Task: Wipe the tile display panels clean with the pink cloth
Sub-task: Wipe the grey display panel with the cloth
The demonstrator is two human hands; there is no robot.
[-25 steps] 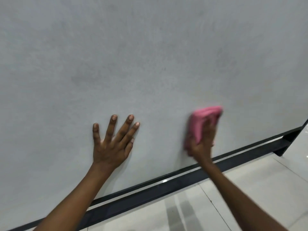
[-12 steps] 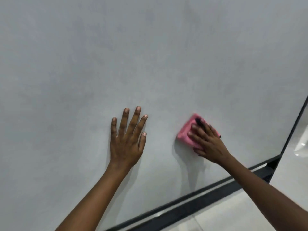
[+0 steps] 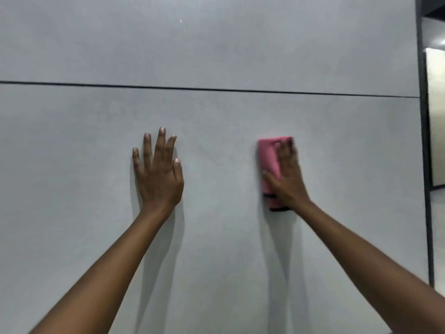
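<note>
A large grey tile panel [image 3: 72, 189] fills the view, with a second grey panel [image 3: 216, 44] above it past a thin dark seam [image 3: 216, 89]. My left hand [image 3: 159, 174] lies flat on the lower panel with its fingers spread and pointing up. To its right, my right hand [image 3: 287, 179] presses a folded pink cloth [image 3: 268, 155] flat against the same panel. Its fingers are straight over the cloth and its thumb lies across it. The cloth shows along the hand's left side and below the palm, and it is blurred by motion.
A black vertical frame [image 3: 425, 141] bounds the panels at the right edge. Beyond it is a bright pale surface [image 3: 437, 116].
The view has risen from the panel's bottom rail and floor to its upper seam. Both hands moved up the panel. The right hand turned upright with the cloth under it.
</note>
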